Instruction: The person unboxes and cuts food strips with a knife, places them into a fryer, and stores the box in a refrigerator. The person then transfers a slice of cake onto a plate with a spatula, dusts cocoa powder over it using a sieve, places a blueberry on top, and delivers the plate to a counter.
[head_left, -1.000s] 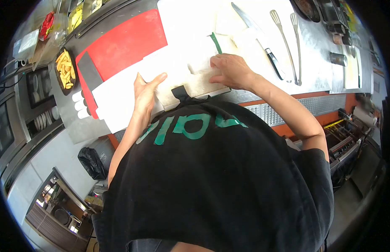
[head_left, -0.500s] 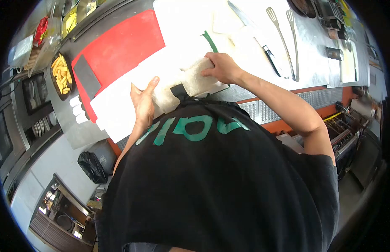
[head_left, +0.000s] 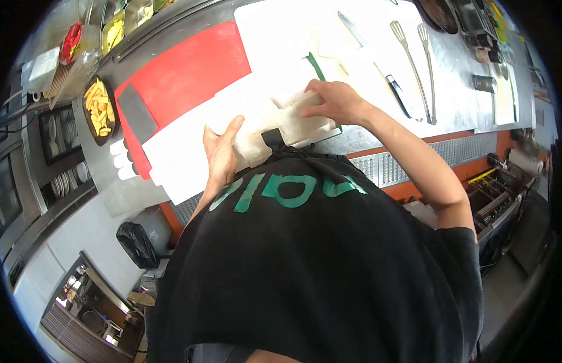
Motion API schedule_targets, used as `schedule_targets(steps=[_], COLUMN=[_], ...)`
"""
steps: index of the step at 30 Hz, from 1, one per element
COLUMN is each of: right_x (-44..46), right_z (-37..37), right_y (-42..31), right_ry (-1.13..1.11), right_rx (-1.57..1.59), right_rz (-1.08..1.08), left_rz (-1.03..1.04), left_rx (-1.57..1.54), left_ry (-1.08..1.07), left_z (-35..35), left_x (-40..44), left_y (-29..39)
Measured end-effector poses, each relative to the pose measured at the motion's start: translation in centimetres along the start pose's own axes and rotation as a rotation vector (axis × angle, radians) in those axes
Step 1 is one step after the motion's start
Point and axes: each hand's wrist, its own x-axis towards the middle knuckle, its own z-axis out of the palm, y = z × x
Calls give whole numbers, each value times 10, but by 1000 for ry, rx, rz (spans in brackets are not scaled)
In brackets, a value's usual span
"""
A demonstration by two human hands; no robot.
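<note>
Head view: a pale, mottled, rough-looking slab (head_left: 284, 126) lies at the table's (head_left: 462, 109) near edge; the left hand (head_left: 221, 152), released, thumb spread, is at its left end; the right hand's (head_left: 340, 103) fingers touch its right, grip unclear.

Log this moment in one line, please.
left hand: thumb spread, at left end of long off-white textured piece | right hand: fingers and thumb at its right end | farther right: black-handled steel knife

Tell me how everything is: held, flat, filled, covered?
Left hand: open, beside the pale piece
Right hand: fingers bent at the pale piece, grip unclear
Pale piece: edge lines unclear
Red board: flat, partly covered
Knife: lying down, unheld
Slotted turners: lying side by side
Dark dish: filled with fries
</note>
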Motion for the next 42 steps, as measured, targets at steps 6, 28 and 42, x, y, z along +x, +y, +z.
schedule_targets(steps=[6,28,42], right_x=[21,38,29], right_z=[-13,-4,1], right_y=[-42,-51,-61], right_ry=[335,-86,-62], right_rx=[79,-326,-415], right_rz=[-501,-352,-220], left_rz=[-119,247,149], left_rx=[-128,1006,975], left_ry=[-119,-461,-637], left_z=[13,35,25], left_x=[-2,50,73], left_y=[8,44,29])
